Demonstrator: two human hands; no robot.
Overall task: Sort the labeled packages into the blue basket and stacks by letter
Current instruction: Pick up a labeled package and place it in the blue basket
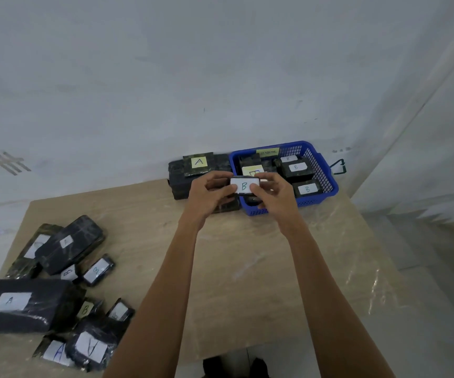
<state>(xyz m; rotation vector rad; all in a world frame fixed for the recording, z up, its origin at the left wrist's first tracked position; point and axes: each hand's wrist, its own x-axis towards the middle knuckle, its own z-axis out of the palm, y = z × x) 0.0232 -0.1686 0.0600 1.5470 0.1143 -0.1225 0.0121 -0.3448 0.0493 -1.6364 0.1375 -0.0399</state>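
Both hands hold one small black package with a white B label (244,186) up over the front left corner of the blue basket (326,170). My left hand (209,193) grips its left end and my right hand (276,193) pinches its right end. Inside the basket lie several black packages marked B (307,189). Just left of the basket stands a stack of black packages topped with a yellow A label (199,162). A loose heap of A and B packages (56,290) covers the table's near left.
The tan table (247,255) stands against a white wall. Its right edge drops to a grey floor. A small green-edged object (339,166) sits right of the basket by the wall. Dark shoes (234,368) show below the table's front edge.
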